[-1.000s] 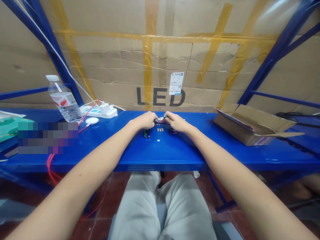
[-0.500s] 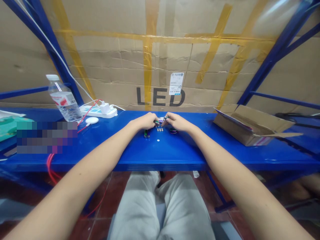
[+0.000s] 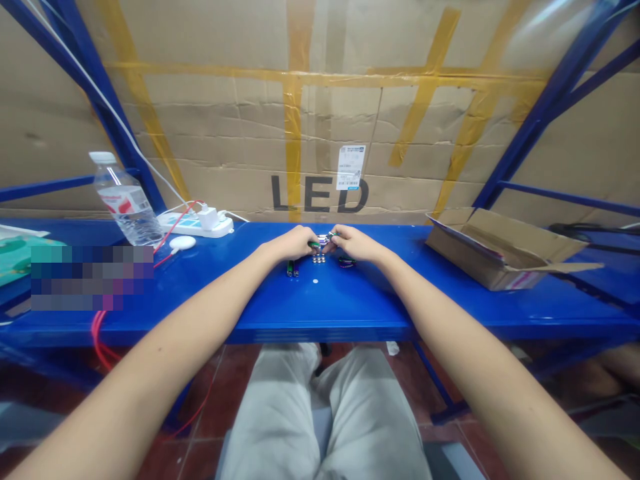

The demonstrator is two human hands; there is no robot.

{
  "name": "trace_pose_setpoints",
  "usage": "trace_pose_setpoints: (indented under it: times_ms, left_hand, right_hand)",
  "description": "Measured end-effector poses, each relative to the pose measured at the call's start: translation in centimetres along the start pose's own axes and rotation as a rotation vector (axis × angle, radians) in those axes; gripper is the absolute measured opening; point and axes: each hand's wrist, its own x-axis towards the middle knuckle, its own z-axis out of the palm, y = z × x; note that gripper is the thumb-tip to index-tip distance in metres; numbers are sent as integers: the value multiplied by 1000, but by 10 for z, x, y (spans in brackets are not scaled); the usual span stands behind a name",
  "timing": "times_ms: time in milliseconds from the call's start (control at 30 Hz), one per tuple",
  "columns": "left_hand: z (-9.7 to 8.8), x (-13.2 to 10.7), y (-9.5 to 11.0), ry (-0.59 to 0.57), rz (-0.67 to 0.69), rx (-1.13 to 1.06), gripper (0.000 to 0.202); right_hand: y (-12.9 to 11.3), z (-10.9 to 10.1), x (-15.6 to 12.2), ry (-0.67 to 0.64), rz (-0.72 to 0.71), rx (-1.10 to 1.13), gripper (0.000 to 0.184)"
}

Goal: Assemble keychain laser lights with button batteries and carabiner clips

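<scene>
We see a blue surface (image 3: 350, 307), with an open cardboard box (image 3: 505, 257) at the right and a water bottle (image 3: 127, 203) at the left. In the middle, the left hand (image 3: 290, 241) and the right hand (image 3: 353, 243) meet, with the fingers closed on 1 small shiny part (image 3: 320, 243). We judge it light, stiff and slippery, best pinched at its ends. Tiny round pieces (image 3: 319, 259) lie just beside it.

One readable word: "LED" (image 3: 320, 195)

Big black caps, printed on cardboard sheet (image 3: 225, 133) at back of bench. White sticker (image 3: 349, 167) just above the "D" has barcode + small print, too small to read. Water bottle (image 3: 127, 203) at left has red/white label, txt illegible. No other legible nos. or brands.
</scene>
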Motion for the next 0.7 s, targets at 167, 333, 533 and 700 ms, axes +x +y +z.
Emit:
trace_pose_setpoints:
  times_ms: [167,333,533,700]
  left_hand:
    - [1,0,2,5,1,-26,13]
    - [1,0,1,-1,6,-6,13]
    - [1,0,1,-7,33,13,14]
    - [-1,-2,2,8,4,-17,13]
  right_hand:
    - [-2,2,1,12,77,96,20]
    - [-5,2,0,17,85,106,22]
    - [-1,0,1,12,78,112,17]
    - [-1,1,1,2,77,144,16]
